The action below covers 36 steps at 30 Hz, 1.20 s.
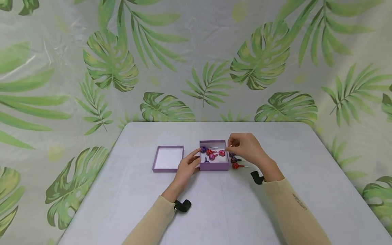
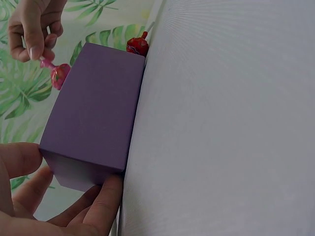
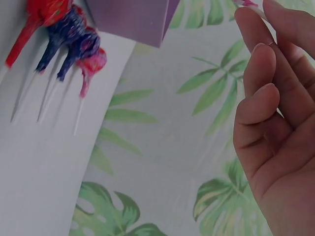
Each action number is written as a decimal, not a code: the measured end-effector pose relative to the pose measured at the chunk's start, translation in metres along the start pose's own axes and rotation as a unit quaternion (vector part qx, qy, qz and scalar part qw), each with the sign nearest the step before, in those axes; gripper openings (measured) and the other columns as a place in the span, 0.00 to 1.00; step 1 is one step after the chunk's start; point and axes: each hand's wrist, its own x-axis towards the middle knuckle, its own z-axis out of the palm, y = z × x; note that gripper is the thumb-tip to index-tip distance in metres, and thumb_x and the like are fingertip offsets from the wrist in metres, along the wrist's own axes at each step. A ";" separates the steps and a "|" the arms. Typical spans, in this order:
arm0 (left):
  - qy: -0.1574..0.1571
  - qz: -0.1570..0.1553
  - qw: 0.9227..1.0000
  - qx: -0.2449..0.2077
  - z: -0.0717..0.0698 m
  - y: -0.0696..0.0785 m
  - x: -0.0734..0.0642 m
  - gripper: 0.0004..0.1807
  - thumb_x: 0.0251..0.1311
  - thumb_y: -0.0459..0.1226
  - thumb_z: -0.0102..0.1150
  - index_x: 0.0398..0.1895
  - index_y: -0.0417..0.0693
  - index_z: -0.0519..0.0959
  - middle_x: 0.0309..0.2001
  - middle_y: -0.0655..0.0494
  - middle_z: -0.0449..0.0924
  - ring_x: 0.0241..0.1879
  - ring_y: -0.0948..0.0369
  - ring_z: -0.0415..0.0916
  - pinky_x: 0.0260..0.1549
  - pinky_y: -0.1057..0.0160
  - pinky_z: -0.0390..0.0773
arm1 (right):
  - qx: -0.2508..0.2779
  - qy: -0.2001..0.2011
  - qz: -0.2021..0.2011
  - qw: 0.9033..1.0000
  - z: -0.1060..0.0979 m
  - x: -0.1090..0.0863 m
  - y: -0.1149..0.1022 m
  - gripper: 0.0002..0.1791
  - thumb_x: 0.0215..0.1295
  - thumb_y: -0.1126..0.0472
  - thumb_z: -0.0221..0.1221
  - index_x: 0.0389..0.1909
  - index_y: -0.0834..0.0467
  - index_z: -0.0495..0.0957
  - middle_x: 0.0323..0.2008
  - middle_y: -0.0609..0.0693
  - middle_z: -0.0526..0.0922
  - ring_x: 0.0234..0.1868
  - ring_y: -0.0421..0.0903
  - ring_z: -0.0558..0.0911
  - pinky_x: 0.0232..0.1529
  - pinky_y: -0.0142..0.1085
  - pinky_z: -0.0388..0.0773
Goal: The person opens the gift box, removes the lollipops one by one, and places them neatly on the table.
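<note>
A purple box with a white inside stands open on the table, several wrapped lollipops lying in it. My left hand rests against the box's left side; in the left wrist view its fingers touch the box wall. Above the box's right edge, my right hand pinches a pink lollipop by its stick between thumb and forefinger, candy end hanging down. Beside the box on the right lie several more lollipops, red, dark blue and pink, sticks pointing away from the box.
A shallow purple lid, white side up, lies left of the box. Everything stands on a white-covered table. Behind the table's far edge hangs a leaf-patterned cloth.
</note>
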 end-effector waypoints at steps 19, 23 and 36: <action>0.013 0.002 1.000 0.010 -0.004 -0.028 0.016 0.25 0.73 0.39 0.57 0.73 0.57 0.71 0.67 0.36 0.68 0.64 0.45 0.70 0.57 0.51 0.77 | -0.009 0.019 0.049 0.999 -0.016 -0.045 0.020 0.11 0.60 0.54 0.72 0.26 0.47 0.79 0.26 0.39 0.83 0.32 0.42 0.81 0.30 0.39 0.77; 0.019 0.002 1.000 0.015 -0.004 -0.026 0.015 0.24 0.73 0.39 0.57 0.72 0.58 0.72 0.65 0.38 0.71 0.62 0.47 0.71 0.55 0.54 0.79 | 0.003 0.006 0.064 0.998 -0.011 -0.053 0.025 0.10 0.59 0.55 0.72 0.26 0.47 0.79 0.26 0.40 0.83 0.32 0.43 0.82 0.29 0.40 0.77; 0.015 0.005 1.000 0.015 -0.005 -0.027 0.016 0.25 0.73 0.38 0.57 0.72 0.56 0.72 0.66 0.38 0.70 0.63 0.47 0.72 0.55 0.53 0.80 | 0.007 -0.020 0.086 0.996 0.011 -0.066 0.047 0.13 0.56 0.55 0.74 0.24 0.47 0.78 0.24 0.40 0.82 0.30 0.42 0.81 0.28 0.37 0.74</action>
